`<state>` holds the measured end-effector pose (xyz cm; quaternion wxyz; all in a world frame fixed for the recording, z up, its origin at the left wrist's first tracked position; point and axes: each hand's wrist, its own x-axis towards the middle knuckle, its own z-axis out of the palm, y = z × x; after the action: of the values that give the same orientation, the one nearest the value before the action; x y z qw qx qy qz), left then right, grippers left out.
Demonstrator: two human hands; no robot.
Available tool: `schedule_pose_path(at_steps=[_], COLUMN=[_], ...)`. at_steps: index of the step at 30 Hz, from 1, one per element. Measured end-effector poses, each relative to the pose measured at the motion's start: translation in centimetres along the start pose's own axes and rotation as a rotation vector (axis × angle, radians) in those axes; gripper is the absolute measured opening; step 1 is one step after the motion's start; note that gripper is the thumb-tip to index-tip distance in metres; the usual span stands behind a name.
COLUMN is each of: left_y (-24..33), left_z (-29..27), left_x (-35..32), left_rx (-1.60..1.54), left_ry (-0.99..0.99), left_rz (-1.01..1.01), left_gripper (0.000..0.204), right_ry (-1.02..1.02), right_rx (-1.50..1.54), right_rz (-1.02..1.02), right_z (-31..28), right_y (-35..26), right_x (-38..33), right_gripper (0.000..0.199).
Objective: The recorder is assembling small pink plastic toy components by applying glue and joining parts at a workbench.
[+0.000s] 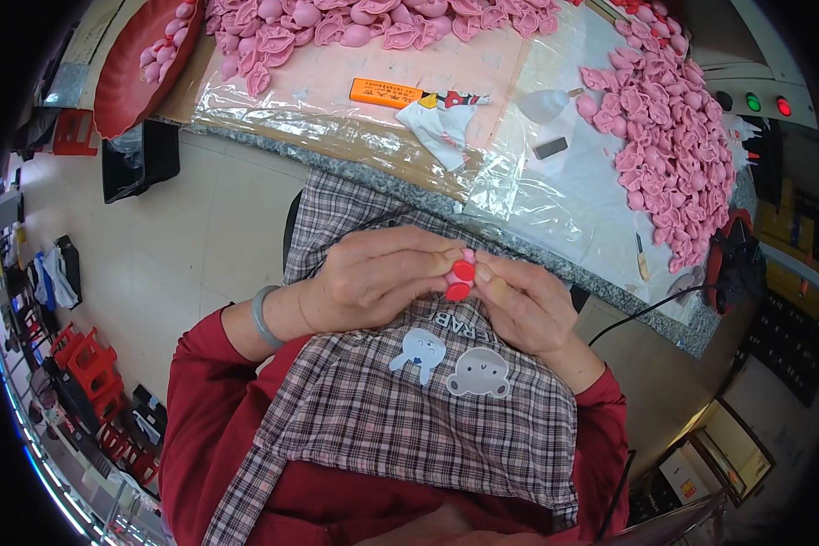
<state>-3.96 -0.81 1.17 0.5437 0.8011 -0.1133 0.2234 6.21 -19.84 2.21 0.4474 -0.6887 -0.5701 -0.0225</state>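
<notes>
Because both the left hand [373,278] and right hand [523,305] pinch the small red-and-pink piece [460,278] only by fingertips over the lap, it could slip onto the checked apron [409,409].

Both forearms come in from below, bent inward. The left hand [369,278] and right hand [523,305] meet fingertip to fingertip, fingers curled in a pinch.
</notes>
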Motion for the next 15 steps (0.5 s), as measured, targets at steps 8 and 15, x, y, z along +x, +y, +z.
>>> schedule_pose_path(at_steps=[8, 15], left_y=[-0.04, -0.18], left_z=[-0.15, -0.09], left_x=[0.27, 0.09], left_rx=[-0.043, 0.024], left_ry=[-0.015, 0.002], left_rz=[-0.23, -0.22], left_gripper=[0.024, 0.024], right_ry=[0.058, 0.067], right_rx=[0.027, 0.004], right_rz=[0.165, 0.166], right_z=[0.77, 1.01], right_y=[0.31, 0.45], right_x=[0.07, 0.05], right_gripper=[0.032, 0.032])
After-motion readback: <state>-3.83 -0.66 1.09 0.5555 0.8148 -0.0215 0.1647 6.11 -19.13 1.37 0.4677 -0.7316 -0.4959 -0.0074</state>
